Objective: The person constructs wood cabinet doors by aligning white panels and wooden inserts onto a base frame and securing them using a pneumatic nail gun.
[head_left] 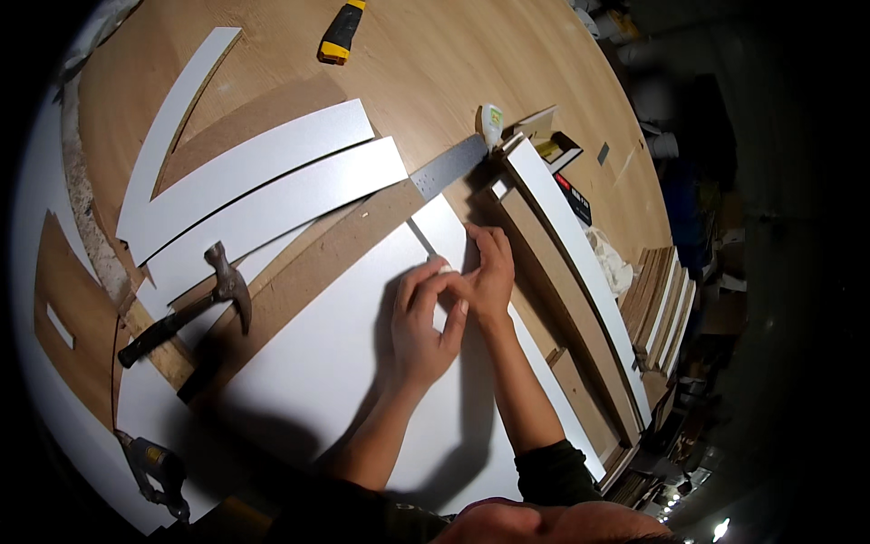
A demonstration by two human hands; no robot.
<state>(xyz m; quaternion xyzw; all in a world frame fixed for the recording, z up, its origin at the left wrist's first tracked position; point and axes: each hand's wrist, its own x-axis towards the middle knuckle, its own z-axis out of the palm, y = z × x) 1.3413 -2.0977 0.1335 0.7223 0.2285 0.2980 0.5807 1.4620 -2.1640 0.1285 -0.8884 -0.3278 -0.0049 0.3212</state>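
A large white panel (317,363) lies under both my hands. My left hand (424,317) is closed over it, fingers curled and thumb bent in. At its fingertips is a small pale object (445,267), mostly hidden. A thin grey strip (422,239) runs from there toward the panel's far edge; whether it is a blade or a groove I cannot tell. My right hand (489,272) is beside the left, at the panel's right edge, with its fingers bent; what they grip, if anything, is hidden. A grey metal handsaw blade (450,166) lies just beyond the panel.
At left lie a hammer (217,295), white boards (281,213) and a drill-like tool (159,467). A yellow-black utility knife (341,34) lies far off. A glue bottle (491,123) stands near a long white-edged frame (580,272). Stacked boards (660,304) are at right.
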